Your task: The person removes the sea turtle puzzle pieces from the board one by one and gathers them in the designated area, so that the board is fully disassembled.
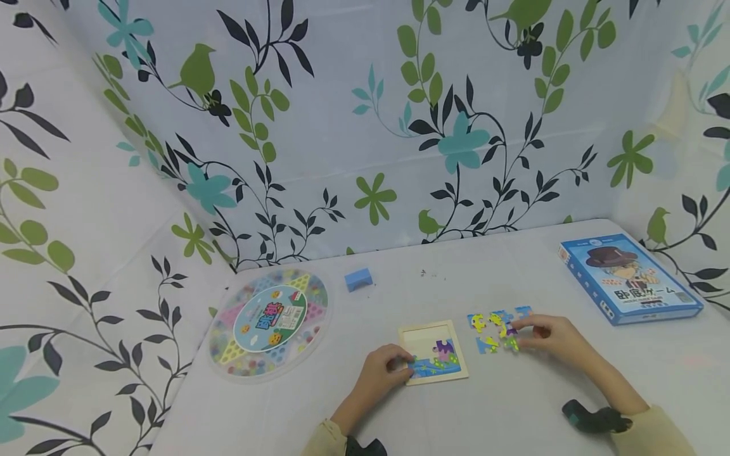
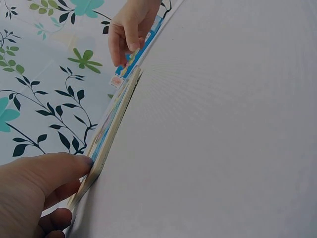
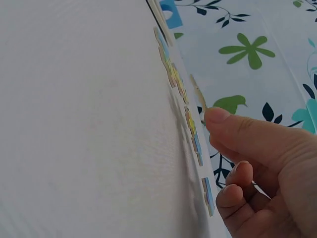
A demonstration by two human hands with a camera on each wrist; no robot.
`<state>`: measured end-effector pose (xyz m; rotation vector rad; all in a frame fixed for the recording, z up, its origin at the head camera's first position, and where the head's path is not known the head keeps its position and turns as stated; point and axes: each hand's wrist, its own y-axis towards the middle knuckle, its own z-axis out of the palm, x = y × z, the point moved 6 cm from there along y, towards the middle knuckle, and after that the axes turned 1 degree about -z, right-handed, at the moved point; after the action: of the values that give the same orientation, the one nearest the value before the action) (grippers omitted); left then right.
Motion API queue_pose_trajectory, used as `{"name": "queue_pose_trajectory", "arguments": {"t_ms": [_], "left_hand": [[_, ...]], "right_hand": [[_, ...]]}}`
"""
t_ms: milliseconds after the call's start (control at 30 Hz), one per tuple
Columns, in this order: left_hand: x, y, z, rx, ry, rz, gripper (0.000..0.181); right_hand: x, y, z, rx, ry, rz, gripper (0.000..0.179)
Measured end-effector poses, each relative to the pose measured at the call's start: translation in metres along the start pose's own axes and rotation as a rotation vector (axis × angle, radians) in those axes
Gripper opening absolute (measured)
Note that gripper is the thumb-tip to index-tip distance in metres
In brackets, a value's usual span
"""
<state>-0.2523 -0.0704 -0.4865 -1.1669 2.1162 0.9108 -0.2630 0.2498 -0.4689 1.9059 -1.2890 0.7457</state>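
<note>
My left hand (image 1: 383,372) grips the left edge of a square wooden puzzle tray (image 1: 463,354). In the left wrist view its thumb (image 2: 74,166) lies over the tray's rim, with the other fingers against the side. Fitted pieces (image 1: 428,367) line the tray's lower part, and a purple piece (image 1: 443,348) sits above them at the right. Thumb and forefinger of my right hand (image 1: 556,342) pinch a puzzle piece (image 3: 198,94), seen nearly edge-on in the right wrist view. Below that hand, several loose blue, yellow and green pieces (image 1: 486,345) lie on the table to the tray's right.
A round clear case (image 1: 270,320) of colourful beads lies at the left of the white table (image 1: 445,418). Towards the back is a small blue block (image 1: 358,279). A blue game box (image 1: 630,278) rests at the right. Patterned cloth (image 1: 342,126) hangs behind.
</note>
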Motion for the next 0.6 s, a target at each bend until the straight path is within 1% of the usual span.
{"name": "queue_pose_trajectory", "arguments": {"t_ms": [167, 400, 600], "left_hand": [[0.0001, -0.0002, -0.0005, -0.001, -0.003, -0.008, 0.014], [-0.0002, -0.0006, -0.0004, 0.000, -0.005, -0.007, 0.014], [-0.0007, -0.0001, -0.0005, 0.002, -0.004, 0.000, 0.013]], "right_hand": [[-0.0045, 0.0008, 0.0026, 0.026, -0.032, 0.028, 0.034], [-0.0073, 0.0013, 0.0050, 0.037, -0.095, 0.023, 0.033], [-0.0044, 0.0015, 0.0056, 0.053, -0.140, 0.018, 0.032]]}}
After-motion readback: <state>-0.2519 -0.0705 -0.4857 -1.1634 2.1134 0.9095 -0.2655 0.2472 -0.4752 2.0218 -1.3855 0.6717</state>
